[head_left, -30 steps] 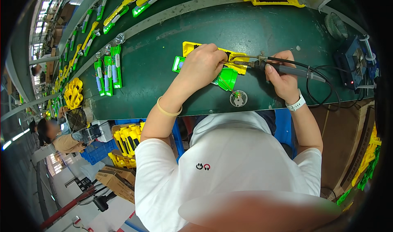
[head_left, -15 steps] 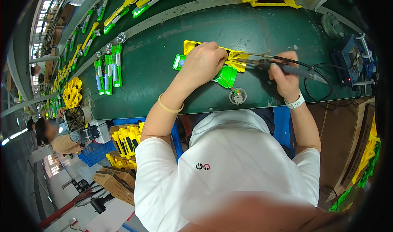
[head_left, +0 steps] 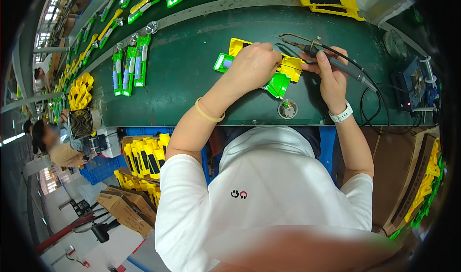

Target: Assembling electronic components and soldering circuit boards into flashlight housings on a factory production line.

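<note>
My left hand (head_left: 255,64) is closed over a yellow plastic casing half (head_left: 291,69) on the bench; its fingertips are partly hidden there. Under and beside that hand lies a green casing half (head_left: 277,84), its other end showing left of the wrist. A round clear lamp head (head_left: 287,109) is wired to the green half, near the bench's front edge. My right hand (head_left: 332,75) holds a soldering iron (head_left: 353,70) with a feed tube along it. The iron's tip points up and left, off the casing, while some right fingers reach to the yellow half's right end.
Several green casings with batteries (head_left: 128,70) lie at the left. A blue soldering station (head_left: 408,80) stands at the right, its cable looping nearby. Yellow casing parts (head_left: 326,0) are stacked at the far edge. A small fan (head_left: 80,123) sits at the left corner.
The soldering iron's tip has swung up and away from the yellow casing half. My right fingers have come to that half's right end. My left hand stays on it; the whole view has shifted slightly.
</note>
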### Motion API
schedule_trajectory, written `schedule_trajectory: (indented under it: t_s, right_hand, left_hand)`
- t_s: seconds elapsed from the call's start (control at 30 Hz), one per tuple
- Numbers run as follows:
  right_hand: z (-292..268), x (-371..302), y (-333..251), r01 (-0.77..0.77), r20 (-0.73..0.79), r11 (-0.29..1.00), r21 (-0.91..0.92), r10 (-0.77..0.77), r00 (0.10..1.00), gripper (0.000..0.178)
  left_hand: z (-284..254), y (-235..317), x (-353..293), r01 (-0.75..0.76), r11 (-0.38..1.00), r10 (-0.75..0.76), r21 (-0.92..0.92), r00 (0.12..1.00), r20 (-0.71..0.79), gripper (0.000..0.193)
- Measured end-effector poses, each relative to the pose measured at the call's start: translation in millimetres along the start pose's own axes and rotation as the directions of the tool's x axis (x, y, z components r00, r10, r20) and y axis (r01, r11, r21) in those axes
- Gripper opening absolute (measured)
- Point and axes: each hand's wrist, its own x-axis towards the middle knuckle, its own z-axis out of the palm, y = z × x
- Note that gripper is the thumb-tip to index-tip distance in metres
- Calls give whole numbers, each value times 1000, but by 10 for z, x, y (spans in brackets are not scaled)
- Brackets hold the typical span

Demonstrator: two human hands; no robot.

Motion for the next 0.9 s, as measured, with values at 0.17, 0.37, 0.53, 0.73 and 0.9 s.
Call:
schedule_trajectory:
  t_s: [0.17,0.37,0.53,0.73,0.9]
  right_hand:
    - [1,-44,51,0,-22,999,41,1,1000,24]
    - [2,-45,63,10,-16,999,38,-9,1000,24]
    - [-125,-50,-31,82,-96,973,-213,-105,990,19]
    - [-297,-166,-86,71,-63,984,-166,-82,995,17]
    - [-258,-146,-21,37,11,977,-210,-36,999,21]
  left_hand:
    - [21,-6,-10,1,1000,-1,22,1000,-10,10]
    - [27,-9,-25,1,1000,-1,22,1000,-15,10]
    - [-10,2,-16,23,999,-23,26,1000,9,10]
    - [4,0,-9,24,998,-25,58,999,20,10]
    - [7,19,5,27,998,-28,61,999,21,9]
